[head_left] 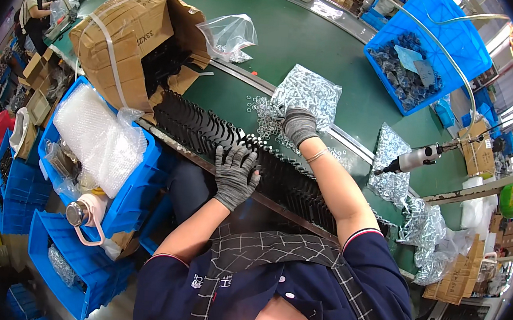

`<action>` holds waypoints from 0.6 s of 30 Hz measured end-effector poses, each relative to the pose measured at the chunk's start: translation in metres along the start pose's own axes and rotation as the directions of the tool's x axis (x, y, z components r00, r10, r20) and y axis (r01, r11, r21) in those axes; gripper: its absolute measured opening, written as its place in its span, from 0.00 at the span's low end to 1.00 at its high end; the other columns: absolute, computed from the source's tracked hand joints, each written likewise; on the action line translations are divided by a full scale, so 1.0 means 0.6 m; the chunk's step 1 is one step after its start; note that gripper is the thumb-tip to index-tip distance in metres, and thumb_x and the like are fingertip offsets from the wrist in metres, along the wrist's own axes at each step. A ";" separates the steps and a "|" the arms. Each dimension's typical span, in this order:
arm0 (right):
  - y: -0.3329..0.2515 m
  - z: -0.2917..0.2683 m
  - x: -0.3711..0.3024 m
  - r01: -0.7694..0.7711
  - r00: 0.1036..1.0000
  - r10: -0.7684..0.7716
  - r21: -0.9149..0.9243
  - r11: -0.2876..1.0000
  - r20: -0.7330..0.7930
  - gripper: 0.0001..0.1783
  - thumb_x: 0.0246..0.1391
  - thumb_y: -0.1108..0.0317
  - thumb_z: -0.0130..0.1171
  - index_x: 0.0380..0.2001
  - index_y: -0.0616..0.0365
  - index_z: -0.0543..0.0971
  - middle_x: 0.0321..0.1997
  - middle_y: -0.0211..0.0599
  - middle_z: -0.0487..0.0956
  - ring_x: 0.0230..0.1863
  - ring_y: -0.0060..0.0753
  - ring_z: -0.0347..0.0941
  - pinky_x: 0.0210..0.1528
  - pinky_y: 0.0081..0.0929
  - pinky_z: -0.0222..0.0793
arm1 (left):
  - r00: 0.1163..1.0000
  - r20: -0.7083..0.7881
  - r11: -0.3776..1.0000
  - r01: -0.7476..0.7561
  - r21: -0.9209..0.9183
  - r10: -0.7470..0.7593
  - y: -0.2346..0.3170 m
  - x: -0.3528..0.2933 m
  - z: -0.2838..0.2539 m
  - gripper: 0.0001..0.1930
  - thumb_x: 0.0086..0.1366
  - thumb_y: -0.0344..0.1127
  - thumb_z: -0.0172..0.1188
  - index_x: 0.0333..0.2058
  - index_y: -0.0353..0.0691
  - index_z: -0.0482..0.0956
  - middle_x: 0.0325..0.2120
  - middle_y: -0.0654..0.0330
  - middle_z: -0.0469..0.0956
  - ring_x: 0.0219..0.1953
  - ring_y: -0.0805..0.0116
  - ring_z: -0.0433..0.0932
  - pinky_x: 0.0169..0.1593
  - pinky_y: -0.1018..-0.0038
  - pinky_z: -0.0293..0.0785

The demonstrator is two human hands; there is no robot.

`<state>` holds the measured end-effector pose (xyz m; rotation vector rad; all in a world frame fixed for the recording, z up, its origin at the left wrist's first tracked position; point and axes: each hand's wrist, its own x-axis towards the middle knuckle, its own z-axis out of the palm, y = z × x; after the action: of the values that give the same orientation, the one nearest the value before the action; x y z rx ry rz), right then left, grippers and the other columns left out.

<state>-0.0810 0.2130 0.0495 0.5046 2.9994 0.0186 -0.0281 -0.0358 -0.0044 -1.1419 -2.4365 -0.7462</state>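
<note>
Resting on blk parts (pixel 282 178), L hand (pixel 235 178), fingers spread, R hand (pixel 300 126) by washers (pixel 267 126), fingers part-hidden, grip unclear

black parts (pixel 277 173) | long close-set row | silver rings (pixel 267 124) | loose pile

A fisheye camera, head-worn, gazes steeply down: shirt (pixel 257 277) close at bottom centre, left hand (pixel 234 177) and right hand (pixel 300 126) mid-frame, bench (pixel 270 13) stretching toward the top (bending, mind you, near the dark rim).
</note>
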 end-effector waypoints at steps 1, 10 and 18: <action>0.002 0.001 0.006 -0.011 0.998 0.012 -0.020 1.000 0.056 0.15 0.52 0.58 0.56 0.35 0.57 0.83 0.39 0.49 0.82 0.41 0.50 0.80 0.43 0.46 0.75 | 1.000 0.020 1.000 -0.005 -0.021 0.005 -0.003 -0.001 -0.001 0.25 0.56 0.49 0.56 0.49 0.43 0.77 0.54 0.54 0.70 0.62 0.55 0.63 0.68 0.45 0.42; 0.037 0.011 0.028 -0.073 0.993 0.069 0.034 0.997 0.093 0.14 0.49 0.63 0.57 0.37 0.56 0.84 0.41 0.51 0.82 0.42 0.51 0.80 0.43 0.45 0.75 | 0.999 -0.021 0.998 -0.040 -0.052 0.039 -0.006 0.000 0.002 0.24 0.56 0.48 0.56 0.49 0.43 0.78 0.51 0.55 0.72 0.61 0.56 0.65 0.68 0.45 0.42; 0.050 0.003 0.002 0.006 0.987 0.002 -0.051 0.999 0.158 0.16 0.51 0.65 0.53 0.41 0.60 0.82 0.43 0.51 0.81 0.46 0.51 0.79 0.49 0.41 0.74 | 1.000 -0.009 0.999 -0.019 -0.045 0.018 -0.004 0.002 0.003 0.23 0.55 0.47 0.57 0.47 0.43 0.79 0.51 0.54 0.72 0.60 0.55 0.66 0.68 0.45 0.43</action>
<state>-0.0721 0.2418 0.0485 0.4741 2.8371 0.0525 -0.0308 -0.0353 -0.0062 -1.1743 -2.4101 -0.8031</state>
